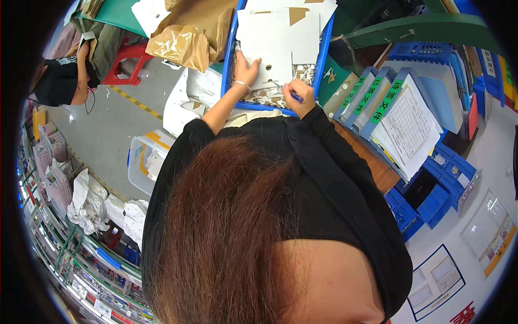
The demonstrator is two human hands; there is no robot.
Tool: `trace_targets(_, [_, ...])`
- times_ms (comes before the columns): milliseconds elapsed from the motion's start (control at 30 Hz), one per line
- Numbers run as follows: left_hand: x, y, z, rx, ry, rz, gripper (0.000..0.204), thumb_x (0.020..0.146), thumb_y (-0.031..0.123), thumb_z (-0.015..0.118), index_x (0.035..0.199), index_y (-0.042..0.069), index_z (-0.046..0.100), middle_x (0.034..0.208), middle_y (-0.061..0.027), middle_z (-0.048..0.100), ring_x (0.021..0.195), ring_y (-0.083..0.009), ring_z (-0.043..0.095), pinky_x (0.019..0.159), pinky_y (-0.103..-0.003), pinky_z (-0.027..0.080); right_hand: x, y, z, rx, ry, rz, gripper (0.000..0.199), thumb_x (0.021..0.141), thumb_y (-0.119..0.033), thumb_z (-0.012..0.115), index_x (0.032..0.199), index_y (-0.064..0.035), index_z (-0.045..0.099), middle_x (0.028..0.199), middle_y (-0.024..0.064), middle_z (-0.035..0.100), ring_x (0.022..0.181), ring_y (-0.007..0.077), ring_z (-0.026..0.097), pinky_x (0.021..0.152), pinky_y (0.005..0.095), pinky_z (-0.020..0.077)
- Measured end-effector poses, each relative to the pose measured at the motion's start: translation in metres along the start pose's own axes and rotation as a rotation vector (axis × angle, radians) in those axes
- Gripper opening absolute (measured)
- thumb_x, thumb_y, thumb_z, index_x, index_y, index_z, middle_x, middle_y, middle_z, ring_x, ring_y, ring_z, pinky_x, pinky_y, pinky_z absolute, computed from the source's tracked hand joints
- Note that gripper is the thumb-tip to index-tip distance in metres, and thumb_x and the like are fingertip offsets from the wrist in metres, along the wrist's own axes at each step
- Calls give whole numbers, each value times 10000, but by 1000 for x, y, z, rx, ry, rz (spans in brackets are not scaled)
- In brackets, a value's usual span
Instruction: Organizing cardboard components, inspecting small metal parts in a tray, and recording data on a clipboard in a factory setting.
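A white cardboard sheet (pixel 264 40) with small round holes lies over a blue plastic bin (pixel 225 65). My left hand (pixel 247 71) grips the sheet's left edge, its thumb on top and some fingers hidden. In my right hand (pixel 300 97), closed near the sheet's lower right corner, is a slim tool with a dark blue handle (pixel 297 98). Its thin tip points left toward the sheet's lower edge; its exact kind is unclear. Small white and brown cardboard scraps (pixel 303 74) fill the bin below. More white sheets (pixel 307 32) lie under and behind the held one.
Brown wrapping paper (pixel 181 46) lies left of the bin. Blue file holders (pixel 386 102) with papers stand at the right, above blue drawers (pixel 431 189). A clear plastic box (pixel 143 162) sits at lower left. Another person (pixel 65 78) works near a red stool (pixel 127 65).
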State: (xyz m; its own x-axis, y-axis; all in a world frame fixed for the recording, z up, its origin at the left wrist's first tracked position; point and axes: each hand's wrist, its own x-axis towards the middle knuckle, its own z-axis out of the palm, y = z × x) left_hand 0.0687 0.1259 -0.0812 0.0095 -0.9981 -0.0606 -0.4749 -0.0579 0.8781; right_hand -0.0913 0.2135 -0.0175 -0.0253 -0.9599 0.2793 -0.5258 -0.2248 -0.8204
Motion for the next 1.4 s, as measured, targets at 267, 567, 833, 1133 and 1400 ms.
trace_targets(267, [-5,41,-29,-59,-15,82,405,784,130,587,1053,-43,339,889,-197,510,749,-271,555,675,-322,465,19,-49,-31,123,198,-55,136,683,46,536,565,-21,524,542,49,510,434,165,408,435,245,343])
trace_targets(567, [-28,67,-70,-613,15,-40,393,827,87,555,1113,-45,321,945,-179,503,797,-192,552,689,-243,480,12,-84,-101,230,606,-110,146,783,-8,448,835,30,579,786,114,622,642,158,566,608,209,439])
trace_targets(833, [-43,101,-73,-724,-1,-107,422,835,54,531,1176,-48,303,1016,-189,499,831,-178,552,682,-223,483,1,-57,-45,290,-300,399,400,760,33,500,1160,36,476,1052,137,561,796,160,553,706,251,437])
trace_targets(1133, [-19,91,-123,-740,364,-112,428,824,51,540,1193,-23,335,1070,-150,477,951,-190,483,870,-276,381,45,-54,-50,717,-50,471,391,759,72,394,1135,-9,466,869,97,605,779,156,556,754,222,409])
trace_targets(1400, [116,24,-284,-199,939,172,382,804,122,570,1071,-43,353,985,-159,455,874,-233,502,812,-312,405,53,-52,-63,411,10,482,250,812,19,424,1038,2,531,853,90,599,784,152,552,736,233,420])
